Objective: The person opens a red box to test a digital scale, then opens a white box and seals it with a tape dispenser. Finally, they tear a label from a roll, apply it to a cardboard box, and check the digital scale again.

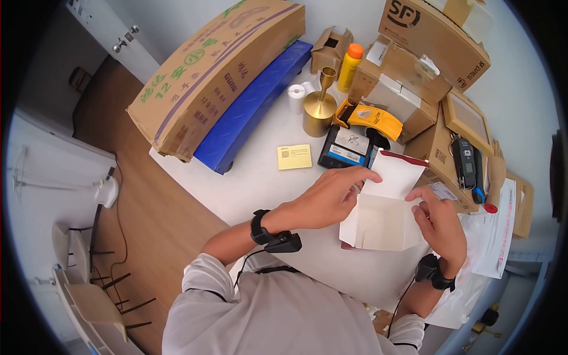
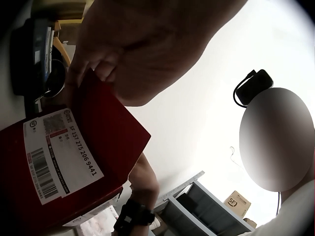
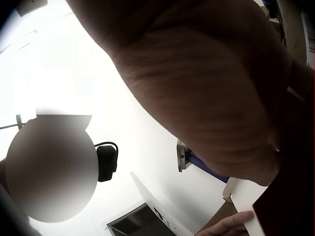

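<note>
A small carton (image 1: 381, 222), white inside and dark red outside, stands with its lid raised on the near side of the table. My left hand (image 1: 328, 198) grips its left wall, index finger reaching to the lid (image 1: 395, 174). On the opposite wall, my right hand (image 1: 441, 228) holds the edge with bent fingers and thumb. The inside of the carton shows only bare white board in the head view. A white shipping label (image 2: 64, 155) with a barcode is stuck to the red outside in the left wrist view. The right fingertips are mostly hidden in the right wrist view.
Behind the carton lie a black label printer (image 1: 346, 148) and a yellow tape dispenser (image 1: 373, 120). A brass-coloured vessel (image 1: 320, 112), a yellow bottle (image 1: 350, 68) and a yellow card (image 1: 294, 157) are on the white table (image 1: 254, 171). Cardboard boxes (image 1: 435, 139) crowd the right side.
</note>
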Demonstrator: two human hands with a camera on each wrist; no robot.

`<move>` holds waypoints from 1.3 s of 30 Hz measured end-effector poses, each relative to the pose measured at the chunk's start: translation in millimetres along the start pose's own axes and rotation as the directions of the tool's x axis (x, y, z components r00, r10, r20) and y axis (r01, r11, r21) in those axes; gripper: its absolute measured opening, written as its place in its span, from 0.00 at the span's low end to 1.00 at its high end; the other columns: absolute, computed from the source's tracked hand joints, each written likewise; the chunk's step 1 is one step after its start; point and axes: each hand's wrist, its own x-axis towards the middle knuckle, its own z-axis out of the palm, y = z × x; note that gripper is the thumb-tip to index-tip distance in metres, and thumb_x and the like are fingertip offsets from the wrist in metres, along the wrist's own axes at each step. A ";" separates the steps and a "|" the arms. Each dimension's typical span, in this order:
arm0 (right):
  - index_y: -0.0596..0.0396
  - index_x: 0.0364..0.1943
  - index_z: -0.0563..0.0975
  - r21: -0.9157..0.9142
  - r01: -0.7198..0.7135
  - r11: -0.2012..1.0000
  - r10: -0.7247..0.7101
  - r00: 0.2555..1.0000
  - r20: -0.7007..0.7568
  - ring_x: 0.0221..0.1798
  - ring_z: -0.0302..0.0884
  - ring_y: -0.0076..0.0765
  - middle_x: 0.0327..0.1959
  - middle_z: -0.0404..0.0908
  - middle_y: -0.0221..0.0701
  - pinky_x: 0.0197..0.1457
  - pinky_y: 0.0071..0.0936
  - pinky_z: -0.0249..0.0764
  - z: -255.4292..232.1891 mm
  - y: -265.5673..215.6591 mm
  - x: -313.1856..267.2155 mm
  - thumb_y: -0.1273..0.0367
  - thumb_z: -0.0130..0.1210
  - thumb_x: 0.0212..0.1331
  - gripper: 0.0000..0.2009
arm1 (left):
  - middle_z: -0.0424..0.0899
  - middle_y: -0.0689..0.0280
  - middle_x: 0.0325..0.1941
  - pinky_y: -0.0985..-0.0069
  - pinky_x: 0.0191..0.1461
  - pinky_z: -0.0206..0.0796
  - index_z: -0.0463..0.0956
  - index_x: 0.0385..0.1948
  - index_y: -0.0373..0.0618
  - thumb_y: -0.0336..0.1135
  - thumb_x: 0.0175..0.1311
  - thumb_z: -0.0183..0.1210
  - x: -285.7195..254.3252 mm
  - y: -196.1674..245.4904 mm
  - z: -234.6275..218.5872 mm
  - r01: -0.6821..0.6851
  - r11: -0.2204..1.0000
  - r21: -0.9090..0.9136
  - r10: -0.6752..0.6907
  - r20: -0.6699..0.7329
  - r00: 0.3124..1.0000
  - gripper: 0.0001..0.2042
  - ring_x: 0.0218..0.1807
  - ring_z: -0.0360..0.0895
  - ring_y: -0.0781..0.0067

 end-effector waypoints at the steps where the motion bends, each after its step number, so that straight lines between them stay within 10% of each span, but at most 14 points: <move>1: 0.56 0.44 0.76 0.045 0.001 0.999 -0.002 1.000 0.015 0.19 0.73 0.51 0.17 0.73 0.45 0.28 0.38 0.67 -2.0 2.4 1.4 0.79 0.54 0.61 0.09 | 0.81 0.51 0.45 0.63 0.51 0.73 0.73 0.60 0.40 0.17 0.60 0.49 -1.3 -2.0 -1.3 -0.015 1.000 0.001 0.015 0.016 1.000 0.24 0.45 0.81 0.53; 6: 0.59 0.45 0.76 0.149 -0.081 0.985 0.070 0.994 0.080 0.18 0.70 0.30 0.16 0.74 0.35 0.26 0.27 0.64 2.3 21.3 -10.6 0.79 0.53 0.65 0.07 | 0.81 0.54 0.56 0.65 0.57 0.75 0.75 0.61 0.43 0.18 0.63 0.51 -10.3 -10.1 5.2 -0.105 0.994 0.008 0.105 -0.026 0.994 0.23 0.50 0.82 0.53; 8: 0.59 0.44 0.76 0.462 -0.165 0.871 0.164 0.986 0.042 0.23 0.71 0.17 0.20 0.78 0.27 0.28 0.21 0.64 18.9 42.2 -16.5 0.78 0.53 0.68 0.04 | 0.76 0.53 0.64 0.63 0.59 0.74 0.77 0.60 0.45 0.19 0.62 0.54 -14.5 -19.2 12.4 -0.179 0.976 0.126 0.185 -0.045 0.982 0.23 0.58 0.78 0.50; 13: 0.58 0.44 0.77 0.723 -0.240 0.648 0.286 0.956 0.061 0.34 0.76 0.16 0.31 0.82 0.28 0.31 0.18 0.68 50.2 64.8 -34.0 0.76 0.57 0.68 0.04 | 0.67 0.50 0.74 0.60 0.67 0.70 0.77 0.59 0.42 0.22 0.62 0.59 -17.3 -16.7 19.7 -0.348 0.805 0.480 0.418 -0.042 0.908 0.21 0.71 0.66 0.46; 16: 0.60 0.37 0.81 0.282 -0.070 0.957 0.196 0.873 -0.447 0.42 0.78 0.29 0.41 0.80 0.33 0.39 0.21 0.72 67.4 31.7 -34.4 0.78 0.62 0.60 0.03 | 0.60 0.50 0.79 0.53 0.74 0.62 0.76 0.59 0.39 0.24 0.60 0.60 -19.0 -20.9 24.9 -0.450 0.617 0.646 0.557 0.045 0.829 0.22 0.78 0.57 0.45; 26: 0.58 0.44 0.80 -0.070 -0.149 0.986 0.088 0.835 -0.543 0.31 0.78 0.36 0.32 0.80 0.36 0.36 0.33 0.74 83.0 -2.4 -29.8 0.77 0.67 0.56 0.12 | 0.57 0.47 0.81 0.49 0.81 0.53 0.71 0.65 0.35 0.26 0.61 0.58 -13.1 -14.6 26.9 -0.419 0.415 0.807 0.513 0.173 0.841 0.27 0.83 0.48 0.41; 30: 0.55 0.56 0.77 -0.013 -0.230 0.973 0.185 0.815 -0.549 0.28 0.78 0.36 0.36 0.81 0.37 0.34 0.34 0.75 93.2 1.3 -30.7 0.76 0.66 0.57 0.21 | 0.52 0.43 0.82 0.51 0.82 0.49 0.70 0.65 0.32 0.29 0.65 0.58 -14.4 -22.4 30.6 -0.421 0.453 0.786 0.471 0.190 0.861 0.26 0.84 0.45 0.41; 32: 0.55 0.60 0.76 0.003 -0.239 0.971 0.203 0.821 -0.533 0.28 0.78 0.36 0.37 0.80 0.37 0.34 0.35 0.76 92.4 -4.5 -29.6 0.77 0.64 0.58 0.23 | 0.44 0.40 0.83 0.52 0.83 0.45 0.66 0.68 0.31 0.37 0.71 0.58 -15.3 -19.6 32.3 -0.409 0.785 0.465 0.409 0.106 0.906 0.27 0.84 0.40 0.40; 39: 0.58 0.64 0.76 -0.110 -0.216 0.970 0.149 0.891 -0.429 0.26 0.76 0.39 0.36 0.77 0.39 0.33 0.35 0.75 99.0 -8.0 -37.6 0.78 0.52 0.61 0.23 | 0.38 0.40 0.83 0.49 0.84 0.38 0.55 0.75 0.33 0.54 0.69 0.61 -22.1 -26.0 36.8 -0.387 0.862 0.328 0.348 0.174 0.921 0.42 0.85 0.32 0.39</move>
